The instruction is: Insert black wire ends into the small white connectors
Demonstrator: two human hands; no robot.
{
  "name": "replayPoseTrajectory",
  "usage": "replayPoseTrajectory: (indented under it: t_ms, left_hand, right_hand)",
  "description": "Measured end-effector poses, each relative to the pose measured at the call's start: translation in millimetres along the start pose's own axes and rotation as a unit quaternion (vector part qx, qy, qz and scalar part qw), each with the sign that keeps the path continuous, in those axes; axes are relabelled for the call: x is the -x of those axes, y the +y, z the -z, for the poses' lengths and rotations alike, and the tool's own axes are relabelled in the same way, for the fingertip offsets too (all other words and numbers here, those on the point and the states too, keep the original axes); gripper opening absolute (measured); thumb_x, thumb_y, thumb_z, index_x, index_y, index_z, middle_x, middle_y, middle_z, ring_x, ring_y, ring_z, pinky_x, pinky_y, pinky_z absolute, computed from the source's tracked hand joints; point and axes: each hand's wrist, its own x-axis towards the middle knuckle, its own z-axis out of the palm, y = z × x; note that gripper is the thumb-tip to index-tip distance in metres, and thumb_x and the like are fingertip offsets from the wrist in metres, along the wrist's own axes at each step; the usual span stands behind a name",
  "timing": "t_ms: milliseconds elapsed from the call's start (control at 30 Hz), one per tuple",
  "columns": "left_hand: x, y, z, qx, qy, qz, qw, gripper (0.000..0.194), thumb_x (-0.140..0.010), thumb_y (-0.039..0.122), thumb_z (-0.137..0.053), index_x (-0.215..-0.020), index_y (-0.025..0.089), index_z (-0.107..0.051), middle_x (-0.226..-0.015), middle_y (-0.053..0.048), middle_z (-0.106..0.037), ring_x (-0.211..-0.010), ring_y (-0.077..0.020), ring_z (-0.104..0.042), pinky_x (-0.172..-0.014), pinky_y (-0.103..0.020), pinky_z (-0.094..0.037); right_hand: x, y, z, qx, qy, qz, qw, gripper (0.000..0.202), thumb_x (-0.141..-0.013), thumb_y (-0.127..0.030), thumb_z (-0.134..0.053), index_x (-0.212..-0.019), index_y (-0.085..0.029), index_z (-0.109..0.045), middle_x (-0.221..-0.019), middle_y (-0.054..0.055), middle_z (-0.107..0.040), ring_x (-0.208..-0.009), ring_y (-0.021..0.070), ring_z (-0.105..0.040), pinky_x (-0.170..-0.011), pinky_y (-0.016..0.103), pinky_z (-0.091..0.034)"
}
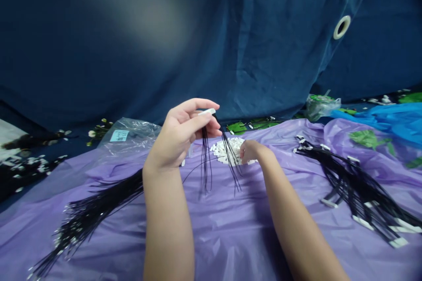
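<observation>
My left hand (187,129) is raised in the middle, its thumb and fingers closed on a white connector (207,111). Thin black wires (205,158) hang down from that connector in two loose bunches. Lower and to the right, my right hand (249,150) reaches to a pile of small white plastic pieces (227,148) on the purple sheet (224,228). Its fingertips are at the pile's right side, partly hidden behind the hand, so whether they grip a piece cannot be seen.
A bundle of black wires (102,202) lies at left. Wires with white connectors (349,175) lie at right. Behind are a clear plastic bag (132,134), green leaves (237,128), a blue plastic bag (389,116) and a hanging dark blue cloth (211,52).
</observation>
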Motion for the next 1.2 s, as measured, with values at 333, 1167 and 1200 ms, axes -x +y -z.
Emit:
replayPoseTrajectory:
  t_ms: [333, 1167, 1200]
  left_hand:
    - [-7.2, -3.9, 8.7, 0.062, 0.013, 0.093, 0.994, 0.002, -0.073, 0.017, -0.059, -0.074, 0.017, -0.057, -0.051, 0.002, -0.056, -0.057, -0.0169, -0.066, -0.063, -0.030, -0.056]
    - [-23.2, -35.7, -2.5, 0.018, -0.111, 0.058, 0.992, 0.025, -0.085, 0.043, -0.052, -0.082, 0.019, -0.059, -0.049, 0.006, -0.028, -0.038, -0.0056, -0.023, -0.038, -0.020, -0.014]
    - [-23.4, -35.2, -2.6, 0.021, -0.113, 0.059, 0.992, 0.024, -0.084, 0.041, -0.053, -0.081, 0.019, -0.059, -0.049, 0.006, -0.028, -0.038, -0.0055, -0.022, -0.038, -0.020, -0.014]
  right_hand:
    - [18.8, 17.8, 17.5, -0.144, 0.172, 0.116, 0.968, 0.013, -0.077, -0.022, -0.070, -0.086, -0.015, -0.065, -0.079, 0.004, -0.067, -0.070, 0.0118, -0.059, -0.062, 0.022, -0.045]
    - [103.6, -63.8, 30.1, -0.225, 0.628, 0.329, 0.668, 0.010, -0.081, -0.033, -0.070, -0.083, -0.023, -0.066, -0.079, 0.000, -0.065, -0.067, 0.0121, -0.055, -0.062, 0.024, -0.043]
    - [103.9, -63.4, 29.8, -0.208, 0.631, 0.326, 0.673, 0.010, -0.082, -0.033, -0.068, -0.083, -0.023, -0.066, -0.079, 0.000, -0.065, -0.069, 0.0125, -0.056, -0.063, 0.025, -0.042]
